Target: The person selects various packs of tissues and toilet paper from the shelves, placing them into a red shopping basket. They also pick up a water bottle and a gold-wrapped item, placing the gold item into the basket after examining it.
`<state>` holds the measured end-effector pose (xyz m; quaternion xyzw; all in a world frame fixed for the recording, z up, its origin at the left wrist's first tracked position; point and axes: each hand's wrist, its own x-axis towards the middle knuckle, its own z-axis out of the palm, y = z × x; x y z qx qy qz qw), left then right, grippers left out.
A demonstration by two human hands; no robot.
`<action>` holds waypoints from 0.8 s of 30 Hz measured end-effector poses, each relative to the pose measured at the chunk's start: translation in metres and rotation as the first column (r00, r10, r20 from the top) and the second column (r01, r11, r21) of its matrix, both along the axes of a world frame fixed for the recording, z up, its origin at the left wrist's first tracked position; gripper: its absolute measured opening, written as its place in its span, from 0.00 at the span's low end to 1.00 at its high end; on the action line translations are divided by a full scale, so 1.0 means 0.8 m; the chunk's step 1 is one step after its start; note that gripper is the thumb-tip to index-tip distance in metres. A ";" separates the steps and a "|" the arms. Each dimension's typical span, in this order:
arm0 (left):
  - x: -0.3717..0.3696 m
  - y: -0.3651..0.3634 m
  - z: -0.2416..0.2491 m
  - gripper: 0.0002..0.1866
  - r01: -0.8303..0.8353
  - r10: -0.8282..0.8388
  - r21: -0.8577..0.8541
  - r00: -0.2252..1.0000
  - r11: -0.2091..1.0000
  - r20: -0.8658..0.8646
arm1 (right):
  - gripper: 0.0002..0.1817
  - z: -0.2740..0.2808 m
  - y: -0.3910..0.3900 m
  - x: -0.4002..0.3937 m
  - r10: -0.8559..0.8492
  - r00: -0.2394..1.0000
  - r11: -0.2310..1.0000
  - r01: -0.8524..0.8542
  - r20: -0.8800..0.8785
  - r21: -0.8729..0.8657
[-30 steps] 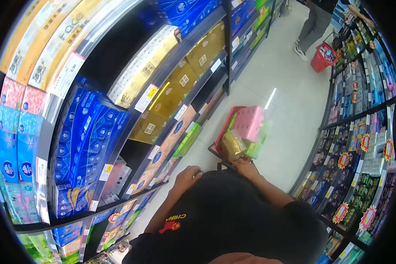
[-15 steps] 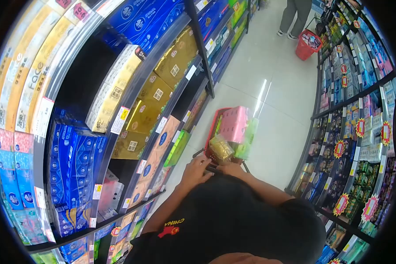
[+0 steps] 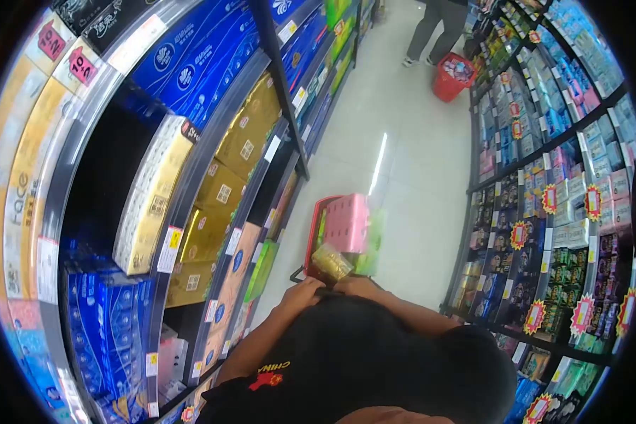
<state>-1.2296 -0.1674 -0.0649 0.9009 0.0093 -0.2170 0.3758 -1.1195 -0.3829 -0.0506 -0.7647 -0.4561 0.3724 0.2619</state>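
Note:
In front of my body stands a red shopping basket cart (image 3: 311, 239) with a dark handle (image 3: 324, 291). My left hand (image 3: 302, 292) is closed around the left part of that handle. Close beside it, my right hand (image 3: 357, 286) grips the handle too, its fingers partly hidden by my black shirt. Inside the cart, a large pink pack (image 3: 346, 222) stands up above the rim. A gold wrapped pack (image 3: 332, 263) lies tilted near my hands. Green packaging (image 3: 372, 244) shows along the right side.
Tall shelves on the left hold blue tissue packs (image 3: 113, 318) and gold tissue packs (image 3: 222, 187). Another shelf unit (image 3: 544, 212) with small packages lines the right. Ahead on the tiled floor (image 3: 403, 162), a person in grey trousers (image 3: 437, 32) stands beside a red basket (image 3: 454, 78).
The view has shifted, so the cart, shelves and person ahead now sit further left in the picture. My left hand has closed more tightly on the handle; both hands stay there.

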 end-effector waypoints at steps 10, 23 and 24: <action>0.061 0.024 -0.025 0.23 0.040 -0.046 0.078 0.996 0.996 0.075 | 0.18 0.001 0.024 0.049 -0.068 0.997 0.978 0.073 0.032 -0.194; 0.132 0.042 -0.024 0.30 -0.195 0.176 0.113 0.971 0.974 0.162 | 0.18 -0.062 0.017 0.155 -0.101 0.981 0.991 0.114 0.168 -0.071; 0.140 0.042 -0.026 0.30 -0.200 0.182 0.123 0.973 0.972 0.138 | 0.19 -0.058 0.025 0.174 -0.121 0.984 0.985 0.136 0.130 -0.108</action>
